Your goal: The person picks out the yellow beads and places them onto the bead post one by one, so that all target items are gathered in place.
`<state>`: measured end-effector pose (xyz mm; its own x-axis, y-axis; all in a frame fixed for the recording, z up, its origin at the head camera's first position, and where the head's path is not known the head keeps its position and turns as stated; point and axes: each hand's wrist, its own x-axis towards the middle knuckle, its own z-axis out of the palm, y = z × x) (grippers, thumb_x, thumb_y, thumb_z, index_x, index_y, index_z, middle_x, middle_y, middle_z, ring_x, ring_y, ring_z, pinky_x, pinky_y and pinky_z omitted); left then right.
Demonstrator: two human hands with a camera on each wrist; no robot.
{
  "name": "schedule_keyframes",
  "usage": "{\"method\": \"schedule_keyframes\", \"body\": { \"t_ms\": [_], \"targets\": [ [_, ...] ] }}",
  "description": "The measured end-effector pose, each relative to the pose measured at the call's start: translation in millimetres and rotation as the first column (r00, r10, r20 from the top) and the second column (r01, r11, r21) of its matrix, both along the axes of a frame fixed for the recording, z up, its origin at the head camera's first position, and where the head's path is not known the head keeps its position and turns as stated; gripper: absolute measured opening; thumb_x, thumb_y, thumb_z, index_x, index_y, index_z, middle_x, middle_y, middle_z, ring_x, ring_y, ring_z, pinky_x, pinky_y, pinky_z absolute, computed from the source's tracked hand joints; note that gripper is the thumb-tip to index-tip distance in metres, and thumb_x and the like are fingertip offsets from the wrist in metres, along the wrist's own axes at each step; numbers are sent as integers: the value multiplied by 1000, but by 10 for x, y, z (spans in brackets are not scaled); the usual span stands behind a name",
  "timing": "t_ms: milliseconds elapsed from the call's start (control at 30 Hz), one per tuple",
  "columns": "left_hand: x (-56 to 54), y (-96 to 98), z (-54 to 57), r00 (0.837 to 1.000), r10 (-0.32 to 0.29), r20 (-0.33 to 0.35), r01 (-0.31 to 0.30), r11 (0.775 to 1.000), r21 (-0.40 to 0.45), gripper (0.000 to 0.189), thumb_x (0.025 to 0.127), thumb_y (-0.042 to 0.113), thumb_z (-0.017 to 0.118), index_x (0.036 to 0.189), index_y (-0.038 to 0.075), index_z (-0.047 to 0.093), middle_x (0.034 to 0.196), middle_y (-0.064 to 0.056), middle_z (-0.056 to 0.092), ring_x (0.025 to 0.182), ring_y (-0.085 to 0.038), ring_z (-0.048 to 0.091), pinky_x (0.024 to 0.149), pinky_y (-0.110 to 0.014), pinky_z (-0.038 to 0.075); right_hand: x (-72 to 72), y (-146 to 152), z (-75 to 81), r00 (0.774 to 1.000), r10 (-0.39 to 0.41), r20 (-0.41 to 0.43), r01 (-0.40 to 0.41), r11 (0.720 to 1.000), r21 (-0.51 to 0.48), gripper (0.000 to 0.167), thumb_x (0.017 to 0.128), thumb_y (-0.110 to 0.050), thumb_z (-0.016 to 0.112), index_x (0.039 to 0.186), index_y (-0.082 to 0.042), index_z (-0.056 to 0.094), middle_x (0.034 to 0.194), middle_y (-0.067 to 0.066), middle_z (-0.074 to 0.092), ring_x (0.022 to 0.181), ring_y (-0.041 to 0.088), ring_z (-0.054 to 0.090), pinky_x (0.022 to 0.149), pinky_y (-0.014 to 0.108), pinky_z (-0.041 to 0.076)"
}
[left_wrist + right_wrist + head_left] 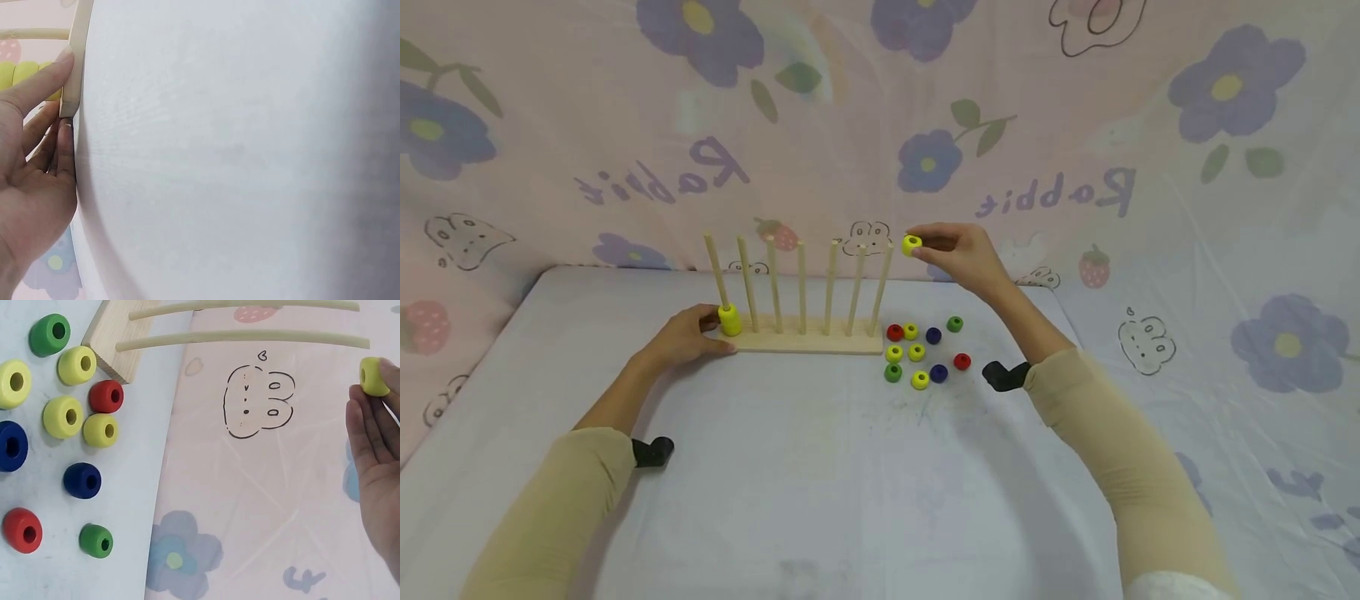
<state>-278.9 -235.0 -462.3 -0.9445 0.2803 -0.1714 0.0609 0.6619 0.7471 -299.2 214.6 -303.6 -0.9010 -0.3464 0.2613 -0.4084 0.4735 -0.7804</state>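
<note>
A wooden peg rack (808,343) with several upright pegs stands on the table. Yellow beads (730,322) are stacked at the foot of its leftmost peg. At that end my left hand (683,340) holds the rack's base; in the left wrist view the thumb (47,80) lies on the base and the other fingers are around its end. My right hand (962,254) pinches a yellow bead (910,250) between thumb and fingertips. This bead is up in the air, just right of the rightmost peg's top (891,248) and apart from it.
Loose beads lie on the table right of the rack: several yellow ones (55,419), red beads (19,532), blue beads (76,482) and green beads (44,339). A printed cloth (850,125) hangs behind the table. Black wrist mounts (653,452) stick out from both sleeves.
</note>
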Motion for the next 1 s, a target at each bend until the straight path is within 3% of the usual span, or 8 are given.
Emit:
{"method": "schedule_keyframes", "body": {
  "t_ms": [500,733,1000],
  "targets": [
    [-27,-12,-26,1000,-3,23,3,1000,2,92,83,32,82,149,-8,32,147,-30,41,135,-44,41,115,-57,31,-83,-298,167,995,61,-79,-64,998,-26,29,90,-10,74,118,-4,72,112,10,72,96,18,70,88,27,57],
    [-27,-9,-23,1000,-2,29,2,1000,16,92,83,31,82,149,-8,32,147,-29,41,135,-44,41,115,-56,31,-111,-441,219,994,97,-55,-97,995,-2,31,92,-5,71,121,3,68,117,17,70,103,28,69,90,29,57],
    [-18,2,-20,1000,2,28,-2,1000,16,90,83,30,83,148,-8,33,146,-29,42,134,-44,41,114,-56,32,-148,-601,311,989,147,-23,-147,989,-4,31,90,-12,75,120,-4,71,112,8,73,98,17,70,87,28,58]
  ]
}}
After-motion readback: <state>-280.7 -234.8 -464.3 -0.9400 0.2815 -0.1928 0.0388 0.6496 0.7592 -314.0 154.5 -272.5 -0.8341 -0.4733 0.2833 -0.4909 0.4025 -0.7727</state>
